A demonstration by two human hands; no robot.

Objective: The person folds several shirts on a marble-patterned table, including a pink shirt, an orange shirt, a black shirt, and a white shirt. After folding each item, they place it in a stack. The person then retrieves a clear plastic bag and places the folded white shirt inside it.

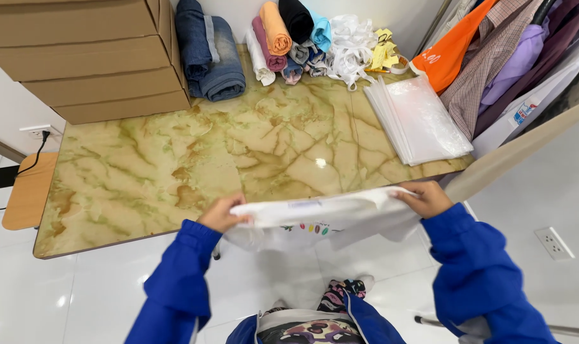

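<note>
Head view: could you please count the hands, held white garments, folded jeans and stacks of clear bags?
Hands: 2 (left hand, right hand)
White garment: 1
Folded jeans: 2 (dark pair, paler pair)
Stack of clear bags: 1
Total: 6

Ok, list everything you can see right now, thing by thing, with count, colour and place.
White garment: one, white with small coloured print, stretched between both hands at the near table edge.
Table: one, marbled yellow-green.
Cardboard boxes: stacked, brown, far left.
Folded jeans: blue, far edge.
Rolled clothes: several, mixed colours, far middle.
White straps: tangled pile, far edge.
Plastic bags: clear stack, right side.
Hanging clothes: orange, plaid, purple, far right.
Left hand: grip on the garment's left end.
Right hand: grip on its right end.
</note>
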